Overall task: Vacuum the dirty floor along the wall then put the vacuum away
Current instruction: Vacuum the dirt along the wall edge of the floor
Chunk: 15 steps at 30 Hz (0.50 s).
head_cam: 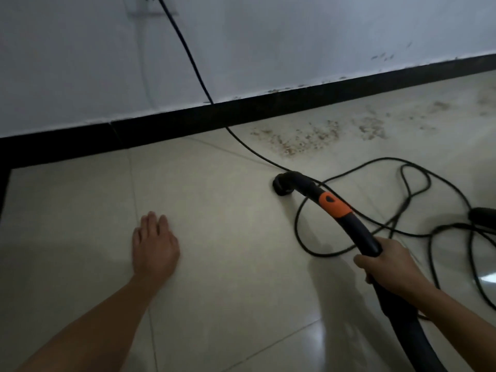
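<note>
Gripping the curved black vacuum wand [336, 208], the right hand [386, 267] wraps its fingers round the tube; ahead of it the nozzle end [281, 185] meets the tiled floor [228, 264]. Loops of black power cord [418, 183] lie tangled under the wand, just beyond this hand, one strand climbing the wall [268, 49]. Brown dirt [308, 138] lies past the nozzle, beside the black baseboard [161, 122]. Well leftward, the left hand [154, 245] lies flat, fingers together, perhaps touching tile.

Wall socket [153, 8] was cut off by the top edge, with the upper end of the power cord [188, 53]; vacuum hose [405, 323] left the frame at the bottom; fingertips of the right hand [386, 267] lay hidden behind it; dark lump [483, 214], blurred and clipped at right, was unidentifiable.
</note>
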Tool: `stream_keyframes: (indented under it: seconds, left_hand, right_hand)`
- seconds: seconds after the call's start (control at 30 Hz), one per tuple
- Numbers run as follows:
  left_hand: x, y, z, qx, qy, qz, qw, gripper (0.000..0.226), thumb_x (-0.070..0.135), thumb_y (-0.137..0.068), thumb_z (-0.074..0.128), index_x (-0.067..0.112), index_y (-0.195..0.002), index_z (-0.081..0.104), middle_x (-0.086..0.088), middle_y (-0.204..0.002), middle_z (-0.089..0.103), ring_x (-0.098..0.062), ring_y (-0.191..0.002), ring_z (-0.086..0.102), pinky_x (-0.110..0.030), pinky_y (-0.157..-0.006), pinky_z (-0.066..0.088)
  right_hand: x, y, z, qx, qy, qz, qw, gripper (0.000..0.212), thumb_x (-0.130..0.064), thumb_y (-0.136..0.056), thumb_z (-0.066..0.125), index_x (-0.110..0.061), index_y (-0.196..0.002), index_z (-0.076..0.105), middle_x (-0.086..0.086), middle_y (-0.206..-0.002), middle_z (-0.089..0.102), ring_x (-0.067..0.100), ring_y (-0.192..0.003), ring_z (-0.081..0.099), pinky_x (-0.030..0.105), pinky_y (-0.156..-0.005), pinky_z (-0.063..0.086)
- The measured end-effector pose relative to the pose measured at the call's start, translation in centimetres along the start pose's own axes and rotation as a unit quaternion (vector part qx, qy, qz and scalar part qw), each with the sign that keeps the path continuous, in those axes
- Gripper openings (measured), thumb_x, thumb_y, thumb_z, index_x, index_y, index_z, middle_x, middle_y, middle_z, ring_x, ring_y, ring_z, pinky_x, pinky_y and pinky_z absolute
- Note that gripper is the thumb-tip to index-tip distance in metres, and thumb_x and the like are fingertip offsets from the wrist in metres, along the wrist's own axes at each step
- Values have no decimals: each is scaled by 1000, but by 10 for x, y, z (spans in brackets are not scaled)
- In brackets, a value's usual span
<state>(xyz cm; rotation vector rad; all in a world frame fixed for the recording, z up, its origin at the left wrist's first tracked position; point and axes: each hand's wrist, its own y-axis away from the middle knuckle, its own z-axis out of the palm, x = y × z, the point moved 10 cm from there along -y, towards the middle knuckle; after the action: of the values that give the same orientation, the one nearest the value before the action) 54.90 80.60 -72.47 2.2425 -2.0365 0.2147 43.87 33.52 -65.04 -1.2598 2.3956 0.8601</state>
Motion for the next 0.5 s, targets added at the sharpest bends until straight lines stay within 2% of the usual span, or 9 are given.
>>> stream_keyframes:
  seconds: [0.13,0.2,0.27,0.37,0.5]
  left_hand:
    - [13,-3,4,-29,-3,-27,999,52,16,-85,35,-15,-124,52,-41,-133,44,-53,-124,43,-57,-103,35]
    - [34,-4,11,-29,10,-16,999,45,8,-89,44,-12,-129,49,-38,-139,39,-50,-131,37,-53,-109,29]
    - [59,-3,22,-41,26,-5,999,47,9,-91,49,-7,-135,45,-35,-145,34,-46,-138,29,-49,-114,21]
    - [74,-2,29,-23,47,-24,998,47,11,-92,48,-7,-135,45,-35,-146,32,-47,-138,26,-50,-116,17]
    - [71,-2,31,5,46,-36,998,53,20,-88,37,-5,-132,48,-34,-143,37,-47,-136,30,-52,-115,21]
  right_hand:
    - [21,-7,-17,27,-40,31,998,12,-10,-75,76,-10,-78,64,4,-47,65,16,-40,64,24,-46,45]
    - [29,-13,-19,30,-80,54,995,12,-8,-75,76,-7,-80,64,6,-47,65,19,-41,65,25,-45,46]
    - [32,-24,-24,33,-126,81,988,13,-7,-75,75,-2,-82,65,7,-46,63,19,-39,63,25,-42,47]
    - [31,-47,-29,44,-197,120,972,18,-8,-74,74,1,-85,64,9,-51,62,21,-41,62,29,-45,51]
    - [18,-75,-26,44,-253,124,958,15,-8,-71,74,-2,-80,64,6,-49,61,20,-43,60,33,-53,52]
